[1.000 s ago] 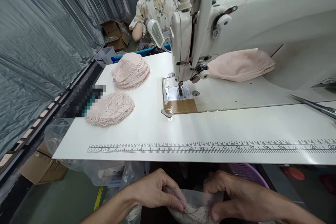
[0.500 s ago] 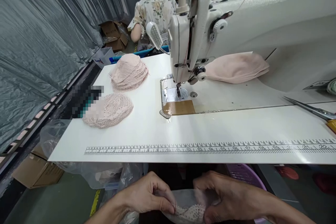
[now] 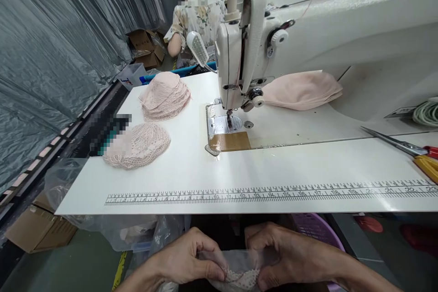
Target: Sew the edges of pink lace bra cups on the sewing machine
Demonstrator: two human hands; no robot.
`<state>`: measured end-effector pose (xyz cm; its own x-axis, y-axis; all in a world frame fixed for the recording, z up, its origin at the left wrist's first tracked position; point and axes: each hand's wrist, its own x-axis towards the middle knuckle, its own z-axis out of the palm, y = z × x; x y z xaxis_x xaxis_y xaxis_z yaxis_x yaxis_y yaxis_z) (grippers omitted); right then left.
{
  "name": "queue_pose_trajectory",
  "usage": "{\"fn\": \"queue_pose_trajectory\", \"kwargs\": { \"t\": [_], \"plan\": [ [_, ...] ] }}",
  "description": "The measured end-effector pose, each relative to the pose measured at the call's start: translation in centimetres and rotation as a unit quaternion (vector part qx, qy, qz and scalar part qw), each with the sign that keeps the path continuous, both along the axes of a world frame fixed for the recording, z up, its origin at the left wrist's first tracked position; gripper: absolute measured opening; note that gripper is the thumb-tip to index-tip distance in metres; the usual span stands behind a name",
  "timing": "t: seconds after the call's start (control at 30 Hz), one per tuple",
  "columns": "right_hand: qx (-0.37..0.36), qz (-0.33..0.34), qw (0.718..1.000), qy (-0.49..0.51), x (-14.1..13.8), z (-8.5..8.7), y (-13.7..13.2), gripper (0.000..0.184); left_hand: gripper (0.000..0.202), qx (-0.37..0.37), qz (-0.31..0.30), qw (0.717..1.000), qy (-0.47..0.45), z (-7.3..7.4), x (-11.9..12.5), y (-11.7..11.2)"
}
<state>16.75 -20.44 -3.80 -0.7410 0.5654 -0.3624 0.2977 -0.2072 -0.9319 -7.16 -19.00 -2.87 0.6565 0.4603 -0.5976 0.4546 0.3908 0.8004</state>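
Note:
Below the table's front edge, my left hand (image 3: 195,255) pinches one side of a sheer pale fabric piece with lace (image 3: 242,278). My right hand (image 3: 290,253) grips its other side, thumb in front and fingers curled behind. The lace part hangs between the two thumbs, and the lower end of the piece runs out of view. Beyond my hands stands a white sewing machine (image 3: 236,64), its presser foot (image 3: 229,119) over the metal plate. Two stacks of pink lace pieces, a rear stack (image 3: 164,96) and a front stack (image 3: 138,146), lie on the left of the table.
Smooth pink fabric pieces (image 3: 303,90) lie under the machine arm. Scissors (image 3: 397,140) with yellow and red handles point left at the right. A printed ruler (image 3: 267,194) runs along the front of the white table (image 3: 185,173). A purple basket (image 3: 318,232) stands below. Another person (image 3: 198,18) sits ahead.
My hands keep hold of the lace piece; the right hand has come slightly closer to the left. The view has shifted a little, showing more of the scissors at the right.

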Motion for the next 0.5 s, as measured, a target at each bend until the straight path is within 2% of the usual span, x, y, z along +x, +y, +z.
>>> {"fn": "queue_pose_trajectory", "kwargs": {
  "t": [0.1,0.23,0.5],
  "plan": [
    [0.004,0.006,1.0,-0.021,0.2,0.4,0.0,0.01,0.014,0.0,-0.003,1.0,-0.004,0.0,0.1,0.0],
    [-0.011,0.007,0.999,-0.052,0.7,0.4,-0.2,0.012,0.013,0.008,-0.001,1.0,-0.01,-0.3,0.2,0.1],
    [-0.047,0.001,0.999,-0.015,0.9,-0.6,-0.4,0.017,0.014,-0.029,0.017,0.999,-0.01,-0.4,0.4,0.1]
  ]
}}
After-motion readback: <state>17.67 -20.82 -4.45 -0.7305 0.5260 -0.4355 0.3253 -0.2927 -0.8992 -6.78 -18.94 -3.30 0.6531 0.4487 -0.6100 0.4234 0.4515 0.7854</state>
